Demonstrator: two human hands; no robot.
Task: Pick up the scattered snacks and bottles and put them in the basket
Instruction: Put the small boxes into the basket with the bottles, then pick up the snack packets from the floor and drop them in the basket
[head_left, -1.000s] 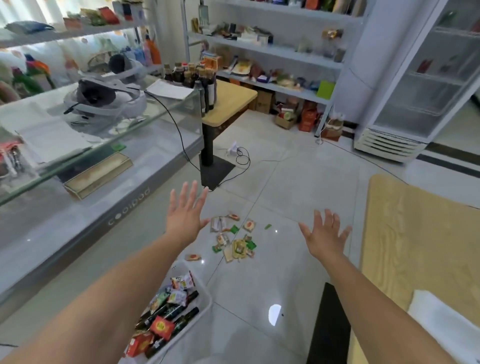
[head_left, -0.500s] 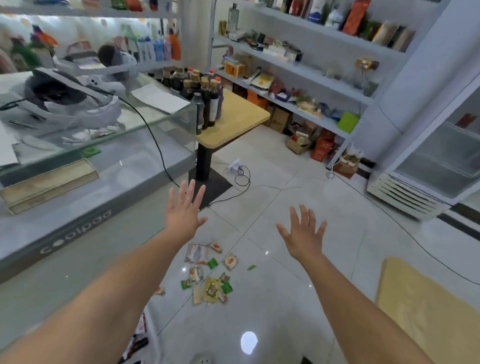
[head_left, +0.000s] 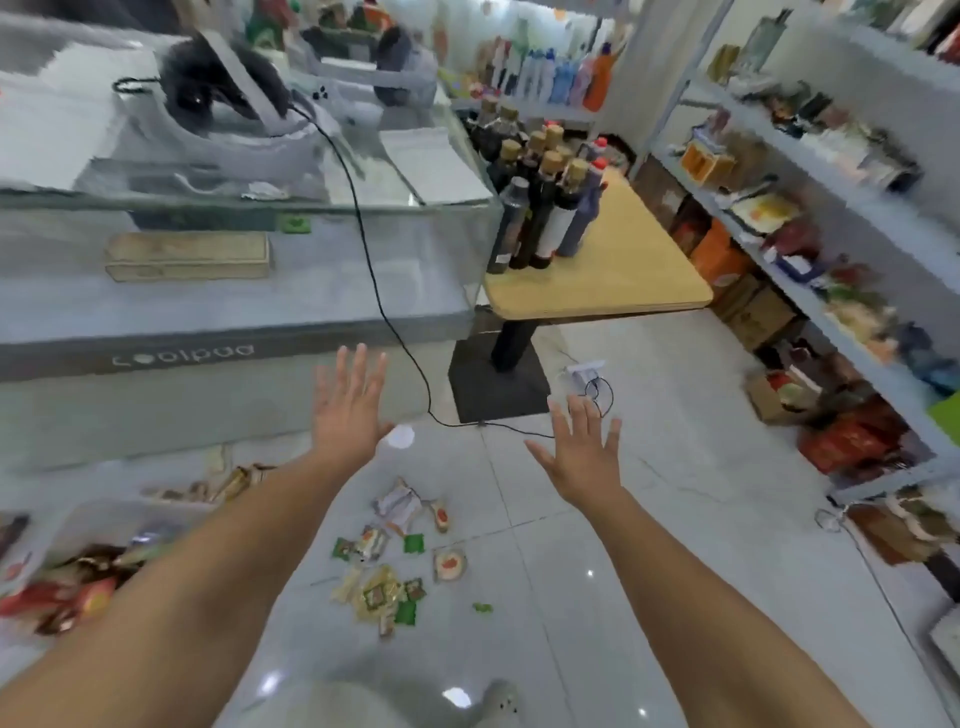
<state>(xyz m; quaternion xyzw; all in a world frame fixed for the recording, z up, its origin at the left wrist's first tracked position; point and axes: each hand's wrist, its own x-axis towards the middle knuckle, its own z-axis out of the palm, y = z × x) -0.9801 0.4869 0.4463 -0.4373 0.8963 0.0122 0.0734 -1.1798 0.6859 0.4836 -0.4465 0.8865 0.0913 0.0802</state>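
Glossy pale floor tiles (head_left: 675, 545) carry the scattered snacks (head_left: 387, 571), a loose cluster of small green, gold and silvery packets lying low in the middle of the view, between the two outstretched forearms. One green scrap (head_left: 482, 607) sits a little apart to their right, and a few brownish packets (head_left: 228, 480) lie at the foot of the glass counter (head_left: 218, 312). The basket (head_left: 119, 506), white and blurred, stands at lower left, partly hidden by the left forearm, with red packets in it. The left hand (head_left: 348, 410) and the right hand (head_left: 584, 457) are both raised above the floor, fingers straight and spread, palms down, holding nothing. A black cable (head_left: 374, 270) runs down from the counter and across the tiles to a white power strip (head_left: 584, 371). Just right of the counter is a wooden table (head_left: 623, 275) on a black pedestal, with dark bottles (head_left: 545, 208) clustered on it. Stocked shelves (head_left: 831, 218) line the right wall.
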